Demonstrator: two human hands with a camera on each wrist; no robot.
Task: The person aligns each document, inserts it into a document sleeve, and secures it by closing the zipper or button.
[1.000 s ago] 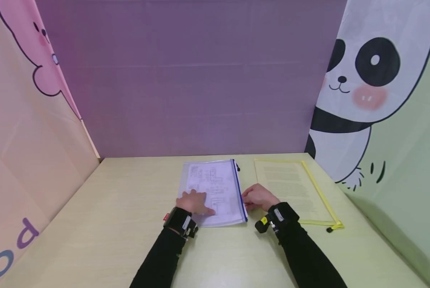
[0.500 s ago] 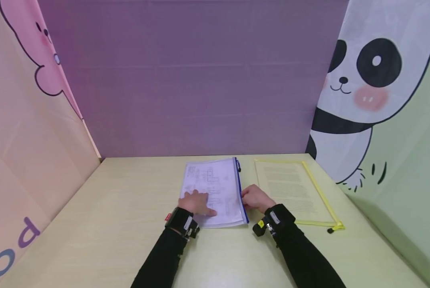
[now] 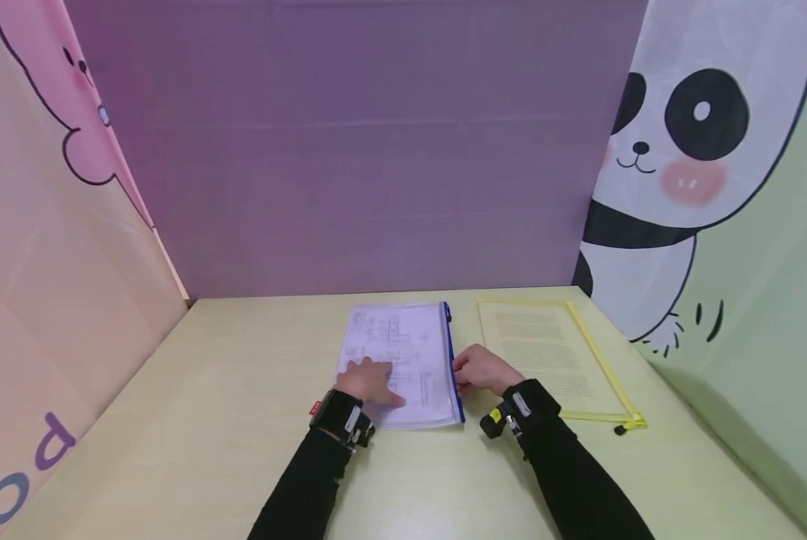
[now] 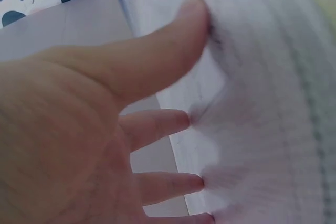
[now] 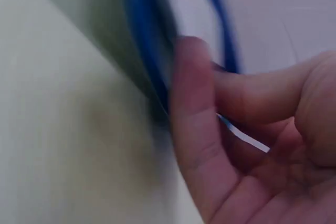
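Note:
A clear document folder (image 3: 425, 341) with a blue zip edge lies in the middle of the table, with printed sheets in it. My left hand (image 3: 368, 381) rests on its lower left part, fingers spread. In the left wrist view, the fingertips and thumb (image 4: 191, 24) press on the pale surface. At the folder's right side, my right hand (image 3: 486, 370) pinches the blue edge (image 5: 226, 24) between thumb and index finger. The right wrist view shows two blue edges parted, with white paper (image 5: 191, 3) between them and the index fingertip at the gap.
A yellow-edged folder (image 3: 604, 360) with a printed sheet lies to the right, its black zip pull (image 3: 621, 430) at the near corner. The pale wooden table (image 3: 241, 360) meets a purple backdrop (image 3: 376, 150) behind and printed cloth walls at both sides.
The folder's blue edge shifts slightly at the right hand, and its far right corner with the zip pull tilts a little differently. The left hand stays nearly still on the folder.

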